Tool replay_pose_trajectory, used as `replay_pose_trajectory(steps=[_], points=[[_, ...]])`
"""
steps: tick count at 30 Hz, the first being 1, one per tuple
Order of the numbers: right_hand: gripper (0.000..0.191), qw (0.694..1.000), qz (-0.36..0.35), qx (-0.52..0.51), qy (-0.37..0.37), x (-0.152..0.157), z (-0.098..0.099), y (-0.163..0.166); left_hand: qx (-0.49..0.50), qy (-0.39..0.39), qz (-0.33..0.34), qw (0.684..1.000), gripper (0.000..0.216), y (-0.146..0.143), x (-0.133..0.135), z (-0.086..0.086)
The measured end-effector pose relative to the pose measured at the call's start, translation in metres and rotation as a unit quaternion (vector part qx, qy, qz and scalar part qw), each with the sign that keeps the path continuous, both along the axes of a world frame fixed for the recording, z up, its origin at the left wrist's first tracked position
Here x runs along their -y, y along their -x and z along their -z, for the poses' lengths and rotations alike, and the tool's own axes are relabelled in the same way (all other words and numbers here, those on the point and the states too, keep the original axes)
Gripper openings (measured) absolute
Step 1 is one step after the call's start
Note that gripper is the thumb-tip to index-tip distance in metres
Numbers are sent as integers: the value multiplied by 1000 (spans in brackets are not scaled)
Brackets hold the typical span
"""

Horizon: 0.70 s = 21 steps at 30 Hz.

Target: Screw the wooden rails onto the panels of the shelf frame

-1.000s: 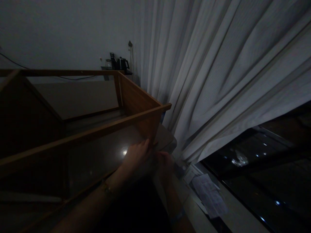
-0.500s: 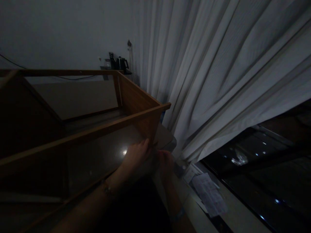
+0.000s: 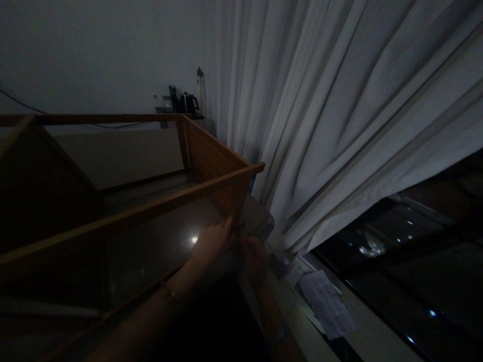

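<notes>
A brown wooden furniture frame [image 3: 181,197] with crossbars and side panels fills the left half of the head view. My left hand [image 3: 216,237] is closed around the lower part of its near right corner post [image 3: 238,201]. Close by on the right, my right hand [image 3: 255,254] has its fingers pinched together just beside that post. What sits between those fingertips is too dark and small to make out.
A pale curtain [image 3: 302,110] hangs along the right side. Printed sheets of paper [image 3: 327,304] lie on the floor near a dark glass window [image 3: 400,246]. A dark kettle [image 3: 187,103] stands on a shelf at the back. Behind the corner post is a pale rounded surface [image 3: 258,213].
My right hand has shifted slightly left toward the corner post and turned a little. The left hand keeps its place on the post. The whole view tilts marginally.
</notes>
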State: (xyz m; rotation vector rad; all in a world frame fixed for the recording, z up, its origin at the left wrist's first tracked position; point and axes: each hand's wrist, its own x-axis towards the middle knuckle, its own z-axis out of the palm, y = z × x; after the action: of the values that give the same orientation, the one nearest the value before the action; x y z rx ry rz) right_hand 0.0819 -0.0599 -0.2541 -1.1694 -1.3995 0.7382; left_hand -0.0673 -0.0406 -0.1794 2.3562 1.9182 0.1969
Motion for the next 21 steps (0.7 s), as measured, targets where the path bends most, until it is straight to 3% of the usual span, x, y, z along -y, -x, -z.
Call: replay_pose_trajectory(steps=[14, 21], points=[[44, 995, 22, -69, 65, -1, -5, 2, -3, 10, 3, 1000, 34, -1, -2, 1], [54, 988, 21, -123, 92, -1, 3, 14, -10, 30, 13, 999, 33, -2, -6, 0]])
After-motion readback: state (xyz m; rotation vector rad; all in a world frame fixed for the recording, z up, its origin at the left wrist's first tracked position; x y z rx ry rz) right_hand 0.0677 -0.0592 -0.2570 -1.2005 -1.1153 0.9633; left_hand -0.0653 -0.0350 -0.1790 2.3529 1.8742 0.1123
